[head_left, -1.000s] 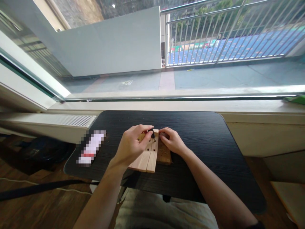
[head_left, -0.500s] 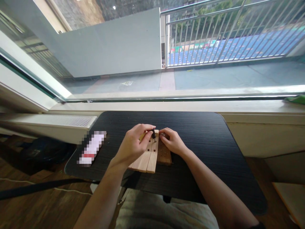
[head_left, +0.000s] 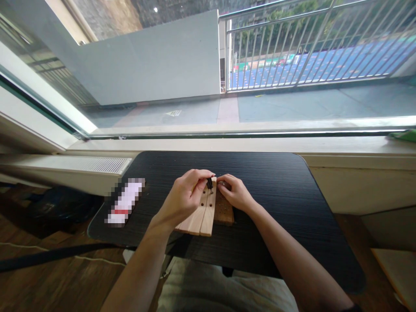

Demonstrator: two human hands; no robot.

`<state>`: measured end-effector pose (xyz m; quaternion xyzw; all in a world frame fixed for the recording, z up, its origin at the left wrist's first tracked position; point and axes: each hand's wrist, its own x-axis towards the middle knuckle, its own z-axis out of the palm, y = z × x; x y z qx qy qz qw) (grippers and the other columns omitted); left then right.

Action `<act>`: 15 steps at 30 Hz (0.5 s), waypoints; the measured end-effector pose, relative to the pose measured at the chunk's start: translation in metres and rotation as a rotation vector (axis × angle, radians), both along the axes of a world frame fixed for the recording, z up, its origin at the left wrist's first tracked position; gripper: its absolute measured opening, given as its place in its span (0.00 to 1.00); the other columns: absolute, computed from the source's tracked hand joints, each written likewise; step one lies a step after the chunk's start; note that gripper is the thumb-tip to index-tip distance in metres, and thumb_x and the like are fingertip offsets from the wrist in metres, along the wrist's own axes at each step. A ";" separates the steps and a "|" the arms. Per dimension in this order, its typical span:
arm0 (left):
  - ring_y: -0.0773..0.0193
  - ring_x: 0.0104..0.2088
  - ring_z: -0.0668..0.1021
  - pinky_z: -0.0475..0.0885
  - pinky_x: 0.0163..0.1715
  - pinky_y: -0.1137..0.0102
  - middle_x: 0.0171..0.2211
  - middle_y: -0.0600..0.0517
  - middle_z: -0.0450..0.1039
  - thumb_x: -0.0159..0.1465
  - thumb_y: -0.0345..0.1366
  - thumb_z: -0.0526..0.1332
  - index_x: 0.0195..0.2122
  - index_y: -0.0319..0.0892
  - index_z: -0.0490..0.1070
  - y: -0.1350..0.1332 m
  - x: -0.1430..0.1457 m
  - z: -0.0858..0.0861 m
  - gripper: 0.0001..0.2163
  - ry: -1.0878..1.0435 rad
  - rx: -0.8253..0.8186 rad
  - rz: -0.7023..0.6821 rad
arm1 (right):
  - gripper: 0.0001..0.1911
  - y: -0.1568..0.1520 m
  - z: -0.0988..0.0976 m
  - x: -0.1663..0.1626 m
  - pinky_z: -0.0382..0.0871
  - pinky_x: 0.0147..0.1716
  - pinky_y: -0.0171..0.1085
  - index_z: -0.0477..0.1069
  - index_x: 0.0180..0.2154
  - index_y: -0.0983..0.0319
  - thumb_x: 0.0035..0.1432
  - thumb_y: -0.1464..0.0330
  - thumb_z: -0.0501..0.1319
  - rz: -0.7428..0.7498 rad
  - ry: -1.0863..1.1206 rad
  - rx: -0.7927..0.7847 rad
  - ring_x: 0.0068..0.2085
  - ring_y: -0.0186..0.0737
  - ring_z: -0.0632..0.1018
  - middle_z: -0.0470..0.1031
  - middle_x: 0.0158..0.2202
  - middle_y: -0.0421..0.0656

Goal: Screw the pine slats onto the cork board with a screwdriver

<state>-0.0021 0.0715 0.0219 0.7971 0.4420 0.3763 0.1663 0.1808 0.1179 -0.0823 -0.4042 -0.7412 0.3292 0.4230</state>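
Between the thumb and fingers of my left hand (head_left: 186, 190) is a small black tool (head_left: 209, 183), held upright over a hole near the far right corner of a pale wooden board (head_left: 206, 221). Several dark round holes show in the board, which has grooves along its length. My right hand (head_left: 237, 194) is curled at the board's right edge, thumb and fingers closed. A small shiny bit shows by its fingertips, too small to name. Under the board's right side, a darker brown wooden block (head_left: 224, 212) with small holes sticks out.
The black table (head_left: 273, 182) stands against a window sill (head_left: 195, 145). A blurred white and pink item (head_left: 126, 201) lies at its left. A radiator cover (head_left: 97, 164) is beyond the table's left edge. My lap is right below the near edge.
The black tool has tilted slightly and my left fingertips have shifted a little to the right around it. My right hand and the board look unmoved.
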 end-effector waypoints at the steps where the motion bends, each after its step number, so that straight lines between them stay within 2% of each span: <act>1: 0.64 0.43 0.81 0.76 0.45 0.68 0.43 0.49 0.80 0.69 0.30 0.55 0.46 0.44 0.73 0.000 0.000 0.000 0.09 -0.003 -0.002 -0.004 | 0.09 0.000 0.000 0.000 0.68 0.39 0.37 0.76 0.38 0.61 0.58 0.74 0.58 0.000 0.000 -0.004 0.36 0.38 0.75 0.76 0.34 0.43; 7: 0.63 0.44 0.81 0.76 0.46 0.68 0.43 0.49 0.80 0.69 0.29 0.55 0.47 0.43 0.74 0.001 -0.001 0.000 0.10 -0.014 -0.006 -0.016 | 0.09 0.000 0.000 0.000 0.67 0.39 0.38 0.76 0.38 0.62 0.59 0.74 0.58 -0.001 -0.002 -0.016 0.36 0.38 0.74 0.76 0.35 0.43; 15: 0.61 0.49 0.80 0.75 0.52 0.64 0.48 0.47 0.79 0.66 0.27 0.57 0.46 0.43 0.75 0.004 -0.003 0.002 0.11 0.014 0.036 -0.079 | 0.09 0.000 -0.001 0.000 0.67 0.37 0.37 0.76 0.38 0.61 0.58 0.75 0.58 -0.003 0.006 0.000 0.34 0.38 0.75 0.76 0.33 0.42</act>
